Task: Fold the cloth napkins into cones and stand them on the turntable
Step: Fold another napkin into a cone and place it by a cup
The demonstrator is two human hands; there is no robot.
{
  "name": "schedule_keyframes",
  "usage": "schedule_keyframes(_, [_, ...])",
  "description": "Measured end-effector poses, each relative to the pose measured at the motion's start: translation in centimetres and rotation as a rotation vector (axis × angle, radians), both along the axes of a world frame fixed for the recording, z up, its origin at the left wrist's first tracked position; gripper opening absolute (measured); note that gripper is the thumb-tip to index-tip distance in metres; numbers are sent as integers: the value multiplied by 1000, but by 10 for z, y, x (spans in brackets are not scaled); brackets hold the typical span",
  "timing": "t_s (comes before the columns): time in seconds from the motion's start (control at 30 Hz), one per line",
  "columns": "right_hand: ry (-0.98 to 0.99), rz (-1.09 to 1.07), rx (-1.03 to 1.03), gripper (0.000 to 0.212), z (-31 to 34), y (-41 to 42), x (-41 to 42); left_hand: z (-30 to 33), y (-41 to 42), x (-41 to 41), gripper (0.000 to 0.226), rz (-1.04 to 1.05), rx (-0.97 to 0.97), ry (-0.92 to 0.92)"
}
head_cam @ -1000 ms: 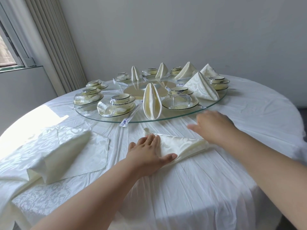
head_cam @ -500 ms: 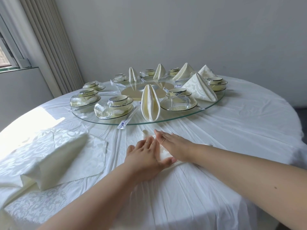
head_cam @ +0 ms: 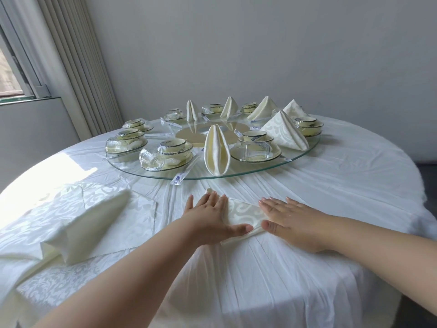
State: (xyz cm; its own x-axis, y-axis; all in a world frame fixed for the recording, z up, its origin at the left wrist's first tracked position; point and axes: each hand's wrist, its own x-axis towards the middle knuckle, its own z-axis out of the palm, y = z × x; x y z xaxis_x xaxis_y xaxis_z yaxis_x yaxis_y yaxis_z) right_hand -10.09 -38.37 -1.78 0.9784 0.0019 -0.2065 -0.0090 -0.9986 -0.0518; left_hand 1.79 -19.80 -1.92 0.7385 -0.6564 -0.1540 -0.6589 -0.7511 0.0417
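Change: the right hand [head_cam: 289, 220] now lies flat to the right of the left hand [head_cam: 210, 216], with a strip of patterned napkin [head_cam: 243, 213] showing between them; half a second ago its fingers crossed over beside the left hand's and hid that cloth.
Left hand: stays flat, fingers spread, thumb out along the napkin's near edge; it presses and grips nothing.
Right hand: open, palm down on the napkin's right part, nothing clasped.
Napkin: flat on the worktop [head_cam: 343, 185], just before the turntable [head_cam: 248, 172], not on it.
Turntable: glass, carrying bowls, glasses and folded cones; the nearest cone [head_cam: 216, 153] stands upright at the front rim.
Spare napkins [head_cam: 78, 223]: heaped at the left, well apart from the hands.
Hidden: both ends of the napkin lie under the palms, so its outline and fold cannot be told.
Cut off: both forearms leave the bottom edge.
Hard to make out: far place settings are small; their details blur.
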Motion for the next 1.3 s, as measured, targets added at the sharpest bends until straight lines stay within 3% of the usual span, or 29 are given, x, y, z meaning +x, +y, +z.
schedule_keyframes(0.13, [-153, 75, 41, 118, 28, 27, 17, -4, -1, 2, 114, 4, 2, -14])
schedule_keyframes(0.27, [-147, 138, 435, 101, 22, 52, 33, -11, -1, 7, 118, -23, -40, -27])
schedule_keyframes(0.33, [-88, 77, 498, 90, 9, 47, 35, -10, 1, 6, 116, -20, -25, -12])
schedule_keyframes(0.47, [-44, 65, 441, 86, -4, 32, 34, -5, 2, 2, 114, -15, -30, 19])
schedule_keyframes(0.57, [-57, 113, 389, 113, -8, 27, 35, -9, 3, 9, 127, -45, -37, 5])
schedule_keyframes(0.6, [-59, 117, 359, 111, -9, 26, 35, -10, 4, 13, 127, -49, -36, 1])
schedule_keyframes(0.67, [-70, 130, 317, 101, -11, 26, 36, -11, 6, 20, 117, -57, -34, 9])
schedule_keyframes(0.77, [-78, 183, 243, 107, -14, 25, 33, -11, 9, 30, 85, -70, -66, 33])
schedule_keyframes(0.83, [-55, 214, 167, 101, -12, 23, 29, -13, 9, 36, 76, -75, -66, 23])
schedule_keyframes(0.97, [20, 227, 122, 89, -5, 22, 20, -14, 8, 45, 69, -62, -64, 7])
schedule_keyframes(1.17, [-44, 224, 141, 111, -12, 20, 21, -14, 2, 46, 65, -27, -65, -46])
schedule_keyframes(1.3, [-33, 192, 179, 107, -4, 26, 17, -7, 12, 33, 59, -94, -279, -154])
